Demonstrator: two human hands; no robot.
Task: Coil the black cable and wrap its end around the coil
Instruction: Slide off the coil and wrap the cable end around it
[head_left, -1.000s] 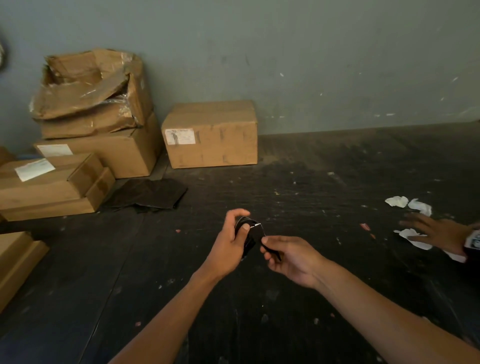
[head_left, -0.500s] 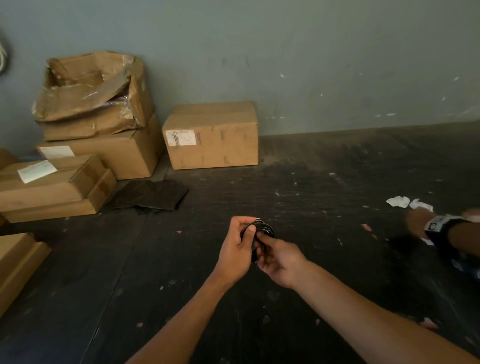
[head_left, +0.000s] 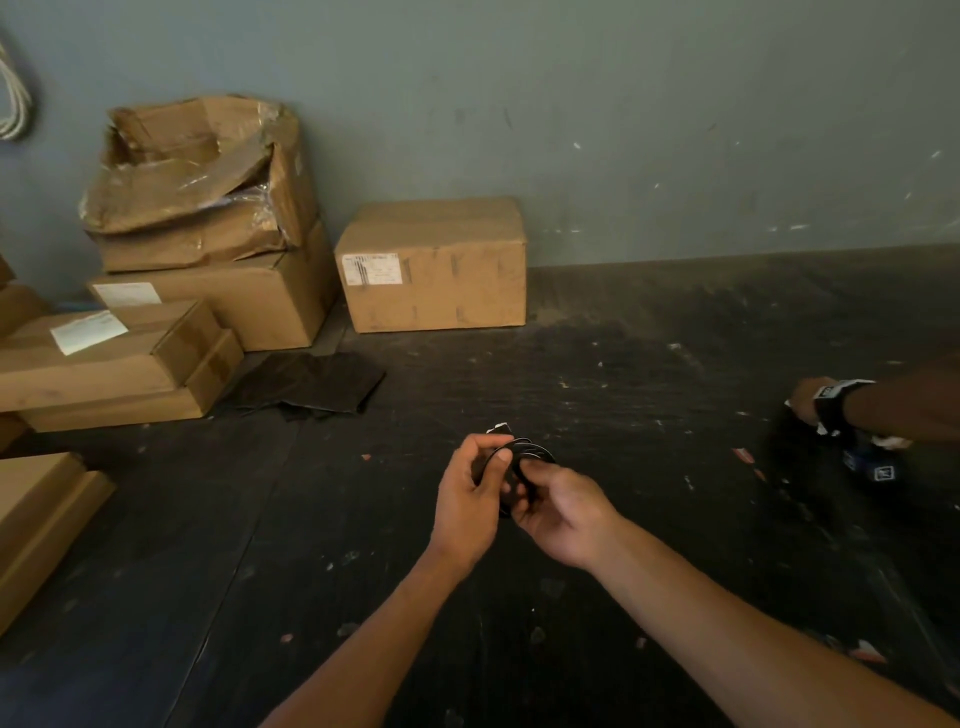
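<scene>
A small coil of black cable is held above the dark floor, in the middle of the view. My left hand grips the coil's left side with thumb and fingers. My right hand holds it from the right and below, fingers curled on the loops. A light-tipped cable end sticks up just above my left fingers. Most of the coil is hidden between my hands.
Cardboard boxes are stacked along the grey wall at the left and centre. A dark folded sheet lies on the floor before them. Another person's hand with a wristband reaches in at the right edge.
My hands have closed together around the coil, and the cable end now points up above my left fingers. The other person's hand has lifted off the white scraps at the right.
</scene>
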